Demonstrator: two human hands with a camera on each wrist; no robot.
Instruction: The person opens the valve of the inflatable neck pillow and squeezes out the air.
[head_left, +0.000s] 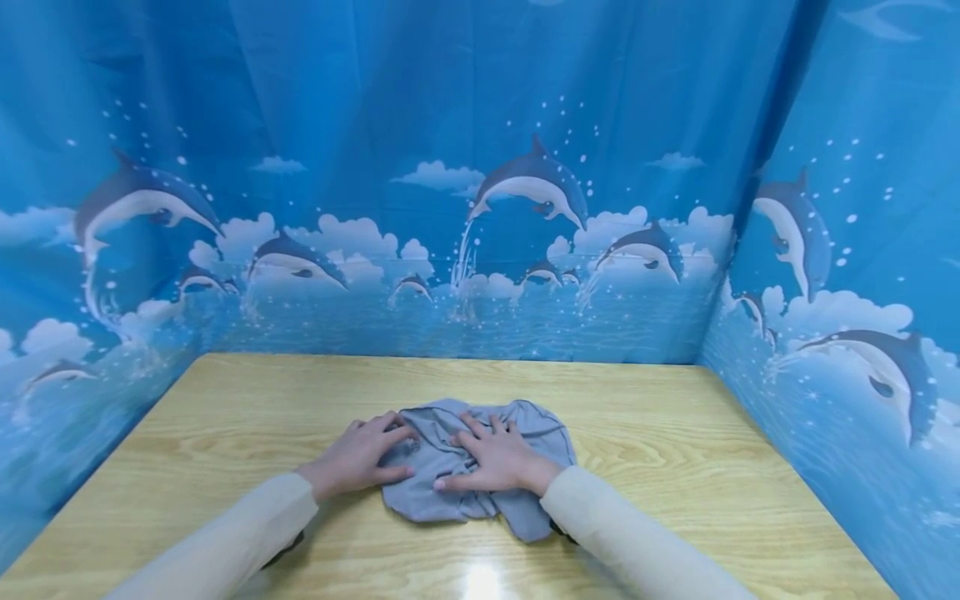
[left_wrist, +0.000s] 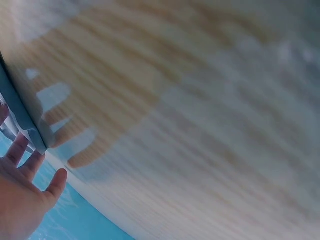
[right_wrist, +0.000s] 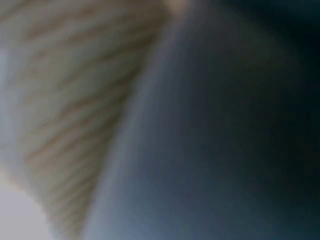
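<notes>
A crumpled grey cloth (head_left: 450, 496), perhaps a garment, lies in loose folds on the wooden table. My right hand (head_left: 498, 460) rests on its middle with the fingers spread. At the cloth's left edge is my left hand (head_left: 363, 457), its fingers slightly bent over the fabric and the thumb apart from them. In the left wrist view that hand (left_wrist: 25, 195) shows its fingers near the rim of the cloth (left_wrist: 20, 107), with nothing visibly pinched. Blurred grey fabric (right_wrist: 200, 140) fills much of the right wrist view, where the right fingers are hidden.
The light wood-grain table (head_left: 675, 442) reaches back to a blue curtain (head_left: 420, 100) printed with dolphins. Another curtain panel (head_left: 862, 275) closes off the right side. A bright light reflection lies on the tabletop near the front.
</notes>
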